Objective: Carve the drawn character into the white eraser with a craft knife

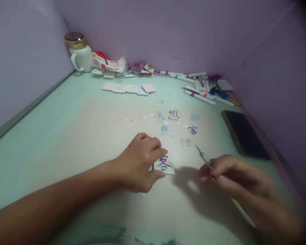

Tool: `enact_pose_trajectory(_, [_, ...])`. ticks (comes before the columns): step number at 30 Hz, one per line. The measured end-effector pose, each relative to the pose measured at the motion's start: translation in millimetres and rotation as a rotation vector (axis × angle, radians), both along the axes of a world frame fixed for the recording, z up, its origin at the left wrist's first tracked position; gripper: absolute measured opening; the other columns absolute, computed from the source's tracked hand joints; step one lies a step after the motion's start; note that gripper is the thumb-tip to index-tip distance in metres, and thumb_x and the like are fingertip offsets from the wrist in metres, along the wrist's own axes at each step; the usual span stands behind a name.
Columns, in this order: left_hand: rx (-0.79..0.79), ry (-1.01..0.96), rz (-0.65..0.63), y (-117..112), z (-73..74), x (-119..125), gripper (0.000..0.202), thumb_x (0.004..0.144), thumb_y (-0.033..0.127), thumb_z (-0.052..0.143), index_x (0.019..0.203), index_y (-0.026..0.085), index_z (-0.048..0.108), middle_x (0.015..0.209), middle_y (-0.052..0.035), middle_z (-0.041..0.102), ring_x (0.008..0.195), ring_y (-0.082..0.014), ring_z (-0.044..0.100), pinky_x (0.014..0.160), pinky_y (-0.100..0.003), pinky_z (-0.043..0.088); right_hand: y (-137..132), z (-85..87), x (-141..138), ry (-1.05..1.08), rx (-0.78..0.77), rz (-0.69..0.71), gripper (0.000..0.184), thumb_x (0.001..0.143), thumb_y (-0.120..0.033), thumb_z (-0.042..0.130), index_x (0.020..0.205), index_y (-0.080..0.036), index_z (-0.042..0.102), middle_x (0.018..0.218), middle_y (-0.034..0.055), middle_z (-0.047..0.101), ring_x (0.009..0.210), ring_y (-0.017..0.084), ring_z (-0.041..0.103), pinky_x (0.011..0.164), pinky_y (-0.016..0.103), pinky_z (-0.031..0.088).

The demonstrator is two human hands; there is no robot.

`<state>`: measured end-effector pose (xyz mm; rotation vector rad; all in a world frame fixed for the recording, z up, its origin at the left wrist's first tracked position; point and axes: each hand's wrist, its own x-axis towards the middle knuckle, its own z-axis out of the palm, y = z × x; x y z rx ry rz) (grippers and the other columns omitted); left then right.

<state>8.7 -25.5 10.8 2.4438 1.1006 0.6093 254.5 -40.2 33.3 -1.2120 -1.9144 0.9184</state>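
Observation:
My left hand grips a small white square tile by its edges, thumb at the near side and fingers at the far side. A purple Chinese character is drawn on the tile's top face. My right hand pinches a slim craft knife with a pointed metal blade, raised to the right of the tile. The tip points up and left, apart from the tile. Beyond the hands, blue and purple characters are written on the tabletop, with small white shavings scattered around them.
At the back left stand a white lidded mug and a red-and-white plastic packet. Several pale tiles lie in front of it. Marker pens are heaped at the back right. A dark phone lies at the right edge.

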Motion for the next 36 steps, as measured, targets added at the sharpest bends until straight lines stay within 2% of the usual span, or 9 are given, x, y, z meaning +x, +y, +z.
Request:
enact_pose_trajectory(2, [0.005, -0.001, -0.018, 0.6, 0.2, 0.0, 0.034, 0.077, 0.028, 0.060, 0.106, 0.011, 0.062, 0.090, -0.0101, 0.057, 0.084, -0.0227, 0.052, 0.087, -0.042, 0.036, 1.8, 0.2, -1.5, 0.043, -0.181, 0.024, 0.010, 0.088, -0.035, 0.058, 0.085, -0.026, 0.055, 0.071, 0.0001, 0.071, 0.054, 0.016, 0.066, 0.047, 0.023, 0.053])
enact_pose_trajectory(4, [0.004, -0.002, -0.033, 1.0, 0.9, 0.4, 0.035, 0.076, 0.027, 0.059, 0.108, 0.012, 0.062, 0.092, -0.0102, 0.057, 0.086, -0.0228, 0.052, 0.087, -0.042, 0.036, 2.9, -1.7, -2.1, -0.075, -0.202, 0.064, 0.010, 0.089, -0.033, 0.055, 0.097, -0.026, 0.055, 0.070, -0.0007, 0.071, 0.049, 0.015, 0.063, 0.043, 0.023, 0.050])
enact_pose_trajectory(7, [-0.007, 0.003, -0.039, 0.7, 2.3, 1.2, 0.036, 0.077, 0.027, 0.060, 0.109, 0.010, 0.062, 0.093, -0.0111, 0.057, 0.087, -0.0234, 0.052, 0.088, -0.042, 0.035, 3.0, -4.7, 0.2, -0.313, -0.015, 0.176, 0.017, 0.090, -0.026, 0.049, 0.103, -0.026, 0.059, 0.073, -0.0011, 0.071, 0.053, 0.016, 0.065, 0.046, 0.024, 0.050])
enact_pose_trajectory(10, [-0.010, -0.001, -0.040, 0.2, 2.6, 1.2, 0.037, 0.076, 0.027, 0.060, 0.109, 0.008, 0.063, 0.093, -0.0116, 0.057, 0.087, -0.0236, 0.051, 0.088, -0.043, 0.035, 1.3, -6.0, 6.0, -0.564, 0.265, 0.196, 0.027, 0.084, -0.016, 0.047, 0.106, -0.025, 0.060, 0.087, 0.0023, 0.072, 0.068, 0.019, 0.070, 0.048, 0.025, 0.050])
enact_pose_trajectory(13, [-0.014, 0.002, -0.041, 0.2, 1.5, 0.4, 0.038, 0.076, 0.027, 0.060, 0.109, 0.009, 0.063, 0.093, -0.0115, 0.057, 0.087, -0.0234, 0.051, 0.089, -0.043, 0.036, -3.1, -5.6, 9.6, -0.710, 0.459, 0.194, 0.030, 0.083, -0.016, 0.046, 0.107, -0.025, 0.061, 0.079, 0.0006, 0.071, 0.059, 0.018, 0.067, 0.041, 0.026, 0.044])
enact_pose_trajectory(18, [-0.014, 0.011, -0.034, 1.4, -0.4, -0.2, 0.038, 0.075, 0.026, 0.061, 0.110, 0.010, 0.063, 0.093, -0.0111, 0.057, 0.085, -0.0232, 0.051, 0.089, -0.043, 0.036, -8.6, -2.9, 1.9, -0.756, 0.565, 0.150, 0.016, 0.086, -0.024, 0.051, 0.093, -0.027, 0.066, 0.066, -0.0031, 0.069, 0.048, 0.016, 0.062, 0.038, 0.028, 0.035])
enact_pose_trajectory(22, [-0.017, 0.016, -0.032, 1.3, 0.5, 1.0, 0.039, 0.076, 0.027, 0.061, 0.110, 0.010, 0.062, 0.093, -0.0114, 0.057, 0.085, -0.0232, 0.051, 0.089, -0.043, 0.036, -7.8, -1.2, -4.1, -0.778, 0.608, 0.111, 0.018, 0.087, -0.026, 0.050, 0.088, -0.025, 0.068, 0.063, -0.0024, 0.069, 0.046, 0.017, 0.060, 0.038, 0.029, 0.034])
enact_pose_trajectory(29, [-0.007, 0.018, -0.028, 0.9, 2.0, 1.2, 0.037, 0.076, 0.027, 0.060, 0.109, 0.011, 0.062, 0.092, -0.0107, 0.057, 0.086, -0.0234, 0.051, 0.088, -0.043, 0.037, -6.9, -2.5, -3.8, -0.794, 0.571, 0.161, 0.021, 0.087, -0.026, 0.048, 0.089, -0.025, 0.069, 0.064, -0.0012, 0.069, 0.047, 0.017, 0.062, 0.039, 0.028, 0.036])
enact_pose_trajectory(36, [-0.023, 0.016, -0.033, 0.2, 3.1, 2.2, 0.039, 0.076, 0.027, 0.060, 0.110, 0.010, 0.062, 0.093, -0.0113, 0.057, 0.088, -0.0238, 0.051, 0.089, -0.043, 0.036, -7.0, -2.9, -3.6, -0.817, 0.565, 0.137, 0.022, 0.089, -0.029, 0.046, 0.086, -0.027, 0.068, 0.060, -0.0022, 0.066, 0.042, 0.017, 0.059, 0.038, 0.030, 0.032])
